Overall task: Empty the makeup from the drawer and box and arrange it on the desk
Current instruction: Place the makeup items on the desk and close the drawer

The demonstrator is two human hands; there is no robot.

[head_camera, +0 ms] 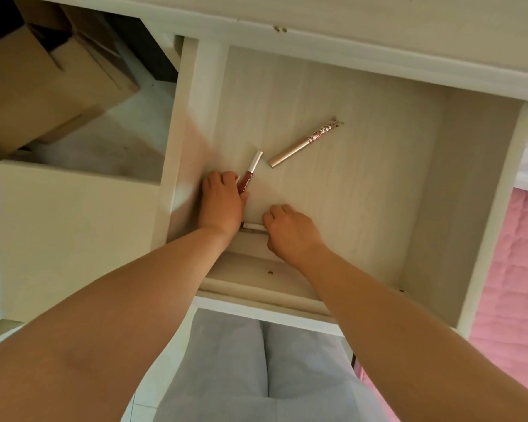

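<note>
1. Three makeup sticks lie in the open drawer (348,123): a red lip gloss (248,178), a gold pen (302,144) and a white stick (253,226).
2. The left hand (221,205) curls its fingers round the gloss.
3. The right hand (290,231), fingers bent, touches the white stick at the drawer's front edge; its grip is hidden.
</note>
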